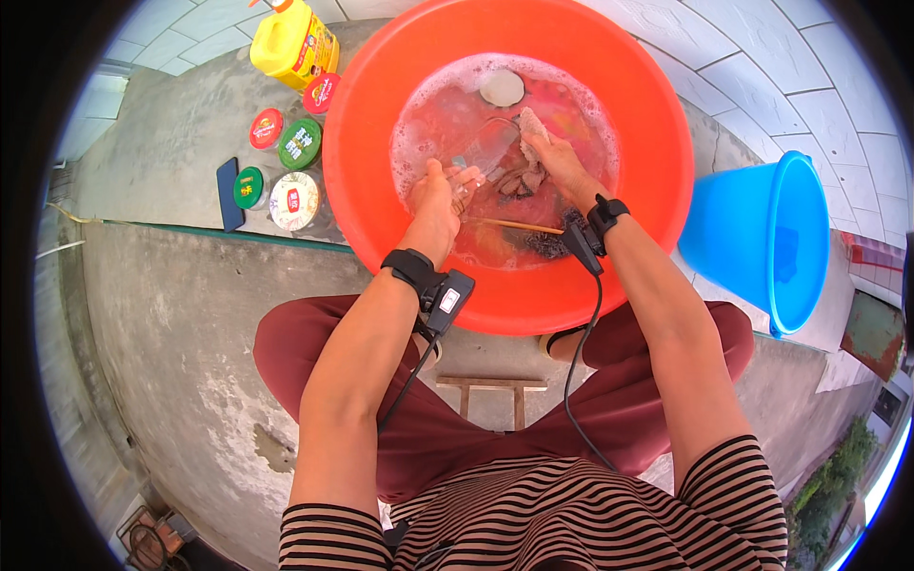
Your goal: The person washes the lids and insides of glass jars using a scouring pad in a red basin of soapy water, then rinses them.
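Observation:
A large red plastic basin (385, 93) of soapy water stands before me. Over the water, my left hand (444, 191) holds a clear container (489, 146), which looks like a jar, at its near left end. My right hand (560, 160) grips a wet, brownish cloth (530, 132) against the container's far right end. More bunched cloth (525, 180) hangs below that hand into the water. Under my wrists lie a thin wooden stick (521, 225) and a dark mesh scrubber (548, 245). Near the far side is a pale round object (502, 88). Foam and reflections blur what lies deeper.
Several lidded clear jars, one with a green lid (300, 144), stand left of the basin beside a dark blue phone (230, 194). Behind them is a yellow jug (293, 50). A blue bucket (728, 228) is at right, near the tiled wall (757, 57). Cables run from my wrist devices.

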Motion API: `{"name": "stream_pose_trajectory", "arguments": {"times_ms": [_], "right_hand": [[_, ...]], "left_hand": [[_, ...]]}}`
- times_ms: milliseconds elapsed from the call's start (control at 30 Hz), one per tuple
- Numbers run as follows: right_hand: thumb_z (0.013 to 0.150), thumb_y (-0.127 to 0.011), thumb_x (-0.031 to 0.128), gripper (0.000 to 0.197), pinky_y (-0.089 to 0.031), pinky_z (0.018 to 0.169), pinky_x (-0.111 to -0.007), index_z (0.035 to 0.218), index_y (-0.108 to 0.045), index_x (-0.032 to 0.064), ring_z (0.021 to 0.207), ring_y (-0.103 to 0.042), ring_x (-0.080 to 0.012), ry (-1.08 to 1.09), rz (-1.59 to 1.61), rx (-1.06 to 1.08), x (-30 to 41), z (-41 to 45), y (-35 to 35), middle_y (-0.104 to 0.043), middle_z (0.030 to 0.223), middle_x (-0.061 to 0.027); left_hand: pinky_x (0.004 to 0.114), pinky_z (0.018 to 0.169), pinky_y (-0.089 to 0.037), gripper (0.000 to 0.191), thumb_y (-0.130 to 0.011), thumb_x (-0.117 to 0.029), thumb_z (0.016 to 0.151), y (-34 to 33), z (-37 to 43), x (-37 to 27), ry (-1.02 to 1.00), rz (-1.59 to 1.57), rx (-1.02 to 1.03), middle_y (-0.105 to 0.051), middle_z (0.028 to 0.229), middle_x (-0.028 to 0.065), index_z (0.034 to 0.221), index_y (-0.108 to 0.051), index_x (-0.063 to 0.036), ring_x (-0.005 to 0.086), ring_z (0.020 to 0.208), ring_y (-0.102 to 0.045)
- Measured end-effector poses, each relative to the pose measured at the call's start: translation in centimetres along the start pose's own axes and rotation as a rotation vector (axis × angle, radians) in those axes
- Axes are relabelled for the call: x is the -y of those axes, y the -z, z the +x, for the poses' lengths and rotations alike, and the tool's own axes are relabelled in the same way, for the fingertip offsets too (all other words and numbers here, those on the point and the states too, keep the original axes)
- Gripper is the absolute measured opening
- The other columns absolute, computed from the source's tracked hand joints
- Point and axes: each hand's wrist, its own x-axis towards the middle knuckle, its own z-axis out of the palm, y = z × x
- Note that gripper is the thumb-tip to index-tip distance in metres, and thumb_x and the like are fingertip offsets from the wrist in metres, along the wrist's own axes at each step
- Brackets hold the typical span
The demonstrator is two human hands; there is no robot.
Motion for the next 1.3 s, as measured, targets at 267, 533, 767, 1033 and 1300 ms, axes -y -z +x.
{"name": "stream_pose_trajectory", "arguments": {"times_ms": [267, 533, 767, 1033, 1300], "right_hand": [[0.088, -0.046, 0.041, 0.040, -0.024, 0.102, -0.049, 0.120, -0.053, 0.0182, 0.129, -0.022, -0.0374, 0.727, -0.993, -0.253, 3.7, -6.5, -9.5, -0.035, 0.136, -0.0078], [0.085, -0.042, 0.045, 0.045, -0.028, 0.097, -0.054, 0.118, -0.055, 0.0180, 0.125, -0.028, -0.0354, 0.509, -0.894, -0.401, 8.1, -2.3, -5.3, -0.037, 0.135, -0.0072], [0.087, -0.043, 0.037, 0.038, -0.023, 0.100, -0.051, 0.117, -0.056, 0.0179, 0.128, -0.025, -0.0326, 0.780, -1.057, -0.269, 7.0, -7.1, -10.4, -0.036, 0.135, -0.0035], [0.095, -0.033, 0.034, 0.043, -0.042, 0.080, -0.032, 0.122, -0.037, 0.0010, 0.099, -0.049, -0.0230, 0.475, 0.186, -0.148, 4.7, -5.0, -10.0, -0.049, 0.111, -0.0129], [0.093, -0.038, 0.032, 0.038, -0.047, 0.077, -0.032, 0.116, -0.046, 0.0023, 0.090, -0.058, -0.0203, 0.099, 0.896, -0.027, 3.8, -3.8, -8.2, -0.058, 0.103, -0.0084]], "left_hand": [[0.035, 0.064, -0.049, 0.036, -0.036, -0.034, 0.095, -2.8, -0.5, -1.4, -0.223, -0.272, 0.060, -0.061, 0.087, 0.0082, 0.097, -0.052, -0.0019, 0.0192, 0.073, -0.061], [0.038, 0.077, -0.049, 0.036, -0.028, -0.035, 0.096, -4.2, -3.9, -1.8, -0.094, -0.139, 0.178, -0.061, 0.098, 0.0103, 0.105, -0.049, -0.0071, 0.0256, 0.092, -0.058], [0.040, 0.096, -0.040, 0.048, -0.023, -0.040, 0.096, -3.5, -2.0, -3.4, -0.200, -0.385, 0.454, -0.052, 0.118, 0.0126, 0.117, -0.047, -0.0041, 0.0256, 0.110, -0.050], [0.041, 0.090, -0.046, 0.027, -0.037, -0.023, 0.094, -6.1, -3.8, -5.8, -0.146, -0.587, 0.273, -0.063, 0.100, 0.0076, 0.102, -0.055, -0.0034, 0.0222, 0.098, -0.059], [0.041, 0.080, -0.050, 0.048, -0.018, -0.034, 0.098, -2.8, -1.1, -4.6, 0.201, -0.855, 0.695, -0.065, 0.085, 0.0101, 0.100, -0.050, 0.0018, 0.0261, 0.087, -0.063]]}}
